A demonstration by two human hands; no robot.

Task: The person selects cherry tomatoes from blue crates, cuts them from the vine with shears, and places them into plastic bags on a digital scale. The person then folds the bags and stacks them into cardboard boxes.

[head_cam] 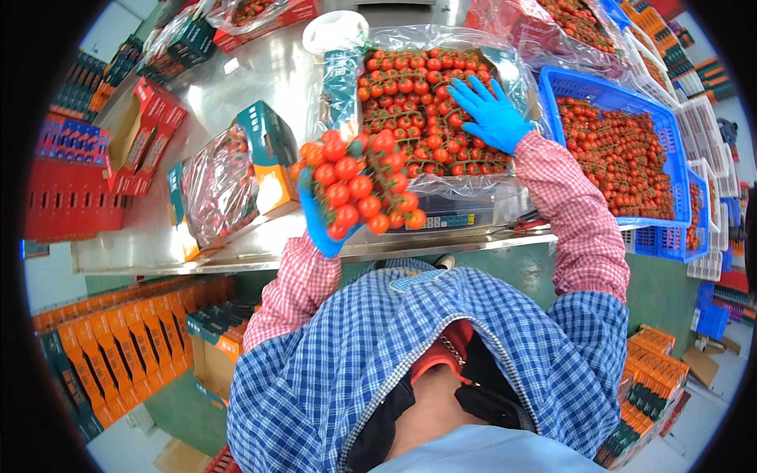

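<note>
My left hand (322, 222), in a blue glove, holds bunches of red cherry tomatoes on the vine (361, 186) above the near left corner of a plastic-lined green box (343, 88). Rows of vine tomatoes (402, 94) fill that box. My right hand (491, 115), gloved too, lies flat with spread fingers on the tomatoes at the box's right side. Under the box's near edge shows a scale with a row of keys (455, 220). Red-handled clippers or scissors (526, 223) lie at the table's front edge, right of the scale.
A blue plastic crate (680, 177) of vine tomatoes stands right. Left on the steel table (142, 248) are a film-wrapped tomato box (275, 159) and an empty red carton (159, 118). A white bowl (335, 32) sits behind. Orange cartons (118, 349) are stacked lower left.
</note>
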